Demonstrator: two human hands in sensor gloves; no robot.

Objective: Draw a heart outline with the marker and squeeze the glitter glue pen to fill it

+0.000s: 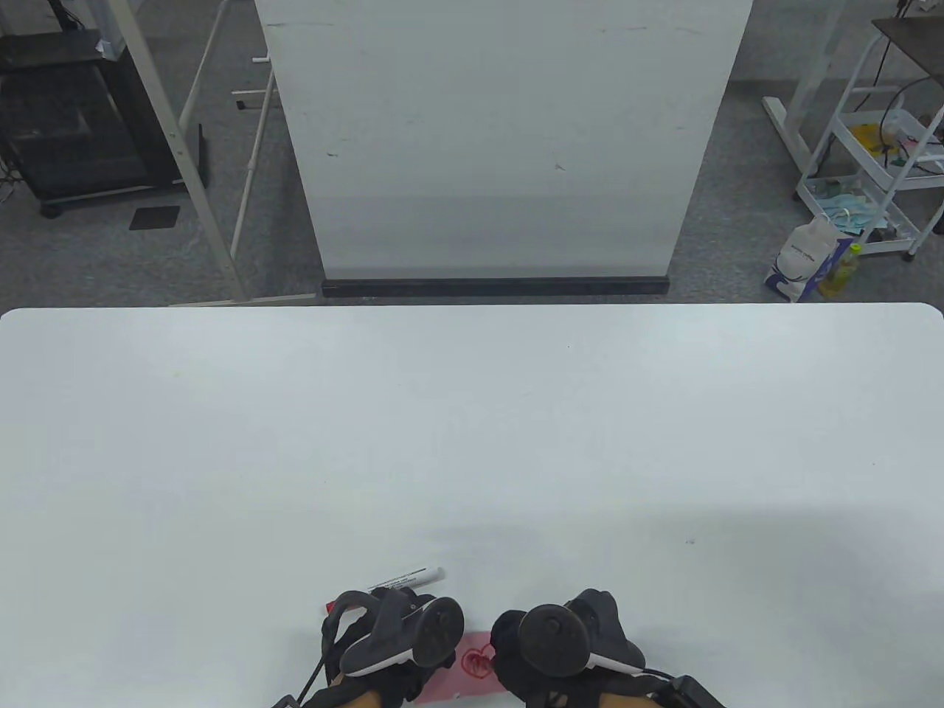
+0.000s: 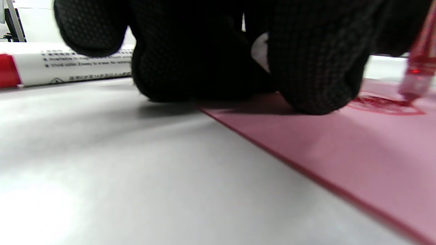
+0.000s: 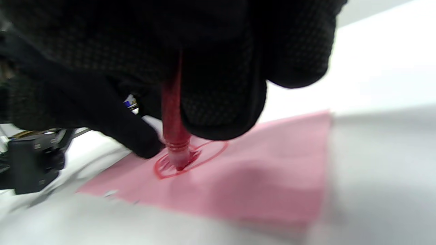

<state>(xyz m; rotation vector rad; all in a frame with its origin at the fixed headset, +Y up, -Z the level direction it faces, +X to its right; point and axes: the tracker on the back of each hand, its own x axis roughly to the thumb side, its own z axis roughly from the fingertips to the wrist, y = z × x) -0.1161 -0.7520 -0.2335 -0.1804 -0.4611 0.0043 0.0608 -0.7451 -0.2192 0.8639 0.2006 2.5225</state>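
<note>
A pink sheet of paper [image 1: 472, 682] lies at the table's near edge, with a red heart outline [image 1: 477, 661] drawn on it. My right hand [image 1: 516, 649] grips a red glitter glue pen [image 3: 173, 115] upright, its tip [image 3: 179, 166] touching the paper inside the heart [image 3: 190, 158], where red glue streaks show. My left hand [image 1: 402, 634] rests on the paper's left edge, its fingertips [image 2: 316, 88] pressing the pink sheet [image 2: 340, 149]. The pen tip [image 2: 414, 92] also shows in the left wrist view. A white marker with a red cap [image 1: 409, 577] lies on the table just beyond my left hand.
The white table [image 1: 472, 442] stretches far ahead and to both sides. The marker [image 2: 68, 66] lies just behind my left fingers. Beyond the far edge stand a white board [image 1: 501, 140], a rack and a cart on the floor.
</note>
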